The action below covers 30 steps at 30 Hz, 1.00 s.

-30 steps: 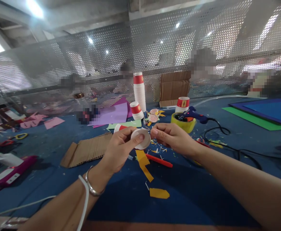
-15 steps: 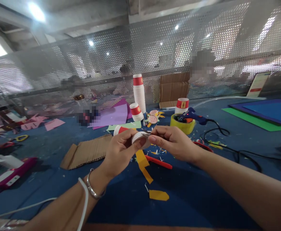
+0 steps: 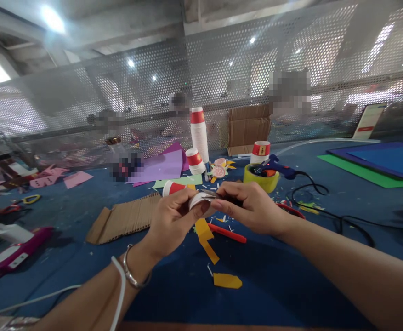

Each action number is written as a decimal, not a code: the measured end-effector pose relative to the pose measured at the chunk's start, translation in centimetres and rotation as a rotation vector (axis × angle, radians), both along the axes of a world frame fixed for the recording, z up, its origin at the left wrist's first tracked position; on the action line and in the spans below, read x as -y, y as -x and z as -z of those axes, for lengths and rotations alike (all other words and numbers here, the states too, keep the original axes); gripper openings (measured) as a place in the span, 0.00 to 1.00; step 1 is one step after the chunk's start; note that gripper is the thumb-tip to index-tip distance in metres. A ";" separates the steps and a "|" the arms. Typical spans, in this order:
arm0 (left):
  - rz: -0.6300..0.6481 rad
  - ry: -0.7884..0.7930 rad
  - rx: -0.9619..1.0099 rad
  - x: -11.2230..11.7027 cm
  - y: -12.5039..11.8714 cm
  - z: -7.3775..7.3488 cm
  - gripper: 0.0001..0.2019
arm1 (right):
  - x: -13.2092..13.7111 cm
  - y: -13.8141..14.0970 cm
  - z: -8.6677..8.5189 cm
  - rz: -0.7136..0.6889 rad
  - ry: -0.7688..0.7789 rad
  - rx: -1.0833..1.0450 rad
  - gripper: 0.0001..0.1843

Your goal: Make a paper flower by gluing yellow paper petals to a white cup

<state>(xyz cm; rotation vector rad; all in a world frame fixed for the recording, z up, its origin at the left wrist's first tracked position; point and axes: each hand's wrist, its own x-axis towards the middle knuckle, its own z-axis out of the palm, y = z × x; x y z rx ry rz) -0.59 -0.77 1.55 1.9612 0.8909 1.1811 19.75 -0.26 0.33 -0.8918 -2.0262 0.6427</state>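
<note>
Fingers [image 3: 191,216] tight on white piece [image 3: 196,200], scissors [image 3: 210,194]

A perforated screen [image 3: 218,76] stands behind the blue table [image 3: 273,285].

Mid-frame, the white paper piece [image 3: 197,201], face-on a second ago, has tilted edge-up; a small metal tool [image 3: 208,195] (pointed, its handle hidden) has come into view between it and the right hand [image 3: 252,207].

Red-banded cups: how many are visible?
4: a cup atop the white stack, one beside it, one behind the tape roll, one beyond the left hand. The stack may hide more.
</note>
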 end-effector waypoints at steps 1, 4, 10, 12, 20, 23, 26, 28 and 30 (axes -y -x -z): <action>0.001 0.000 0.010 0.1 0.0 -0.1 0.07 | 0.1 0.0 -0.1 0.004 -0.005 -0.003 0.20; 0.002 0.022 0.026 0.2 -0.1 -0.1 0.07 | 0.2 0.1 -0.2 0.013 -0.028 -0.007 0.20; 0.013 0.096 0.040 0.1 0.1 0.1 0.09 | 0.3 0.2 -0.2 0.048 -0.066 -0.001 0.21; 0.016 0.121 0.058 -0.1 0.2 0.2 0.09 | 0.3 0.2 -0.1 0.058 -0.078 -0.001 0.21; 0.055 0.278 0.170 -0.8 0.1 1.3 0.10 | 0.2 0.2 0.2 0.099 -0.060 0.041 0.20; 0.064 0.271 0.151 -0.9 0.2 1.4 0.10 | 0.1 0.2 0.1 0.100 -0.055 0.058 0.21; 0.047 0.246 0.121 -0.9 0.3 1.1 0.10 | 0.1 0.3 0.1 0.098 -0.055 0.051 0.21; 0.029 0.225 0.104 -0.8 0.3 0.9 0.10 | 0.1 0.4 0.1 0.109 -0.062 0.042 0.22; 0.021 0.219 0.095 -0.8 0.3 0.9 0.10 | 0.1 0.6 0.1 0.124 -0.070 0.040 0.23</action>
